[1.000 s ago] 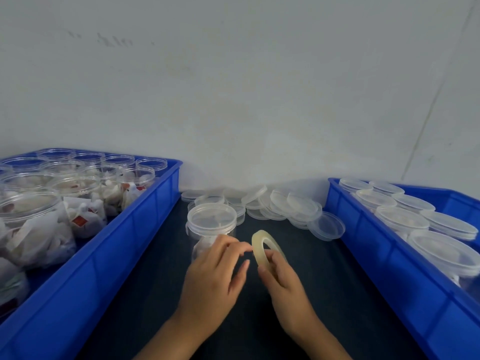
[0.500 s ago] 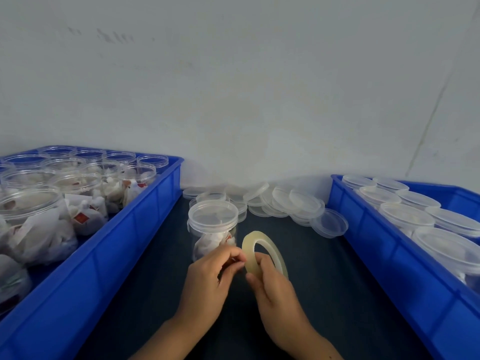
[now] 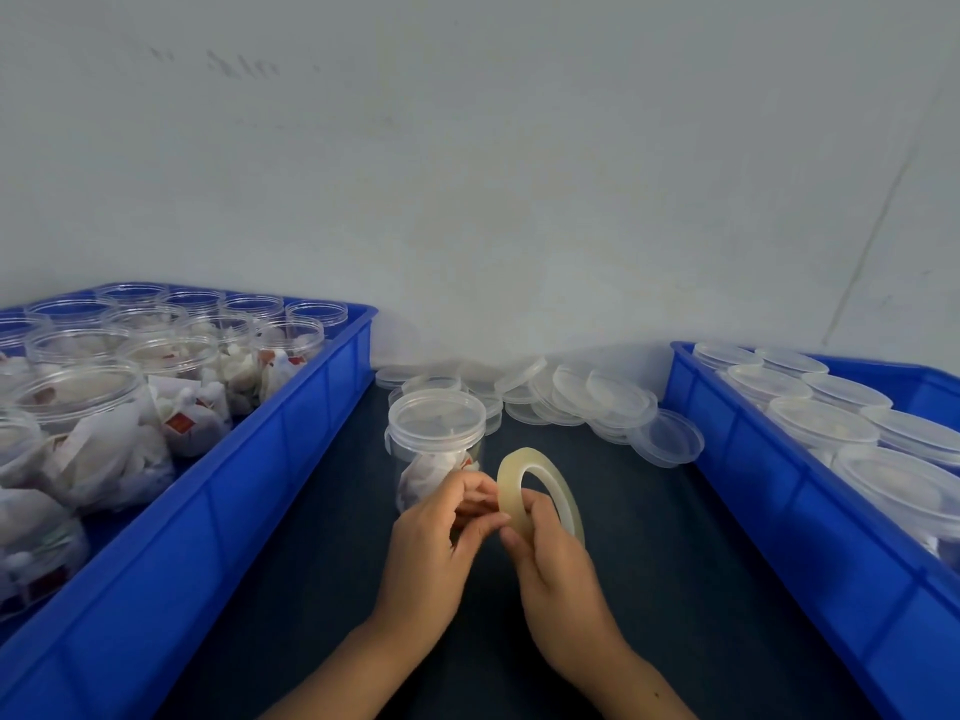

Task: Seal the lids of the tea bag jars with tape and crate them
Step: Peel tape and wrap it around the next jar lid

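Observation:
A clear lidded jar holding tea bags stands on the dark table between two blue crates. Just in front of it, my right hand grips a roll of clear tape held upright on its edge. My left hand has its fingertips curled against the roll's left rim, pinching at the tape there. The tape's free end is too small to make out. Both hands are close to the jar's lower front, and the left hand hides part of it.
The left blue crate holds several open jars of tea bags. Several lidded jars sit in the right blue crate. A pile of loose clear lids lies at the back by the wall.
The tape roll has turned more face-on and come lower with both hands. The fingers of my left hand have drawn in against the roll's rim. The jar has not moved.

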`<state>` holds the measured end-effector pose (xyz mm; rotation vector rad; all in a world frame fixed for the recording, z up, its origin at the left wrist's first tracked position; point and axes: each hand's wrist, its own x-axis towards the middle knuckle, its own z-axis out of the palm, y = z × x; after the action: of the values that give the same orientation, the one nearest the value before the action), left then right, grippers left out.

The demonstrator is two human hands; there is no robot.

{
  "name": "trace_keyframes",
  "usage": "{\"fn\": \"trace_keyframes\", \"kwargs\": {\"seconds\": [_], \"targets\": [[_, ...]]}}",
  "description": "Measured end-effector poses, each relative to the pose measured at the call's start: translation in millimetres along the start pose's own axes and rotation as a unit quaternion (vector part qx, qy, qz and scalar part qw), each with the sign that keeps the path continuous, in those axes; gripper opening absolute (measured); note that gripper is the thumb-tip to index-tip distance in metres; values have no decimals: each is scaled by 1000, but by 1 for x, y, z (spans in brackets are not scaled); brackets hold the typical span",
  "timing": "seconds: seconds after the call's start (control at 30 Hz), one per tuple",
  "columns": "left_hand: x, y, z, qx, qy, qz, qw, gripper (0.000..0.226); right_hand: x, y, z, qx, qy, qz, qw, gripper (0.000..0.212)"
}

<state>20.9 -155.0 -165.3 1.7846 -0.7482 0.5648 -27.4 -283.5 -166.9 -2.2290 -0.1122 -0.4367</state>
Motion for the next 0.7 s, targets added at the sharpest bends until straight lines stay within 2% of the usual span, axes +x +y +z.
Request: {"fn": "trace_keyframes", "kwargs": {"seconds": [0.3, 0.7], "targets": [[2, -2, -5, 10, -10, 10, 1000, 12, -4, 1, 1, -30, -25, -7, 999, 16], [2, -3, -9, 56, -38, 69, 995, 6, -5, 0, -2, -17, -28, -30, 999, 20]]}}
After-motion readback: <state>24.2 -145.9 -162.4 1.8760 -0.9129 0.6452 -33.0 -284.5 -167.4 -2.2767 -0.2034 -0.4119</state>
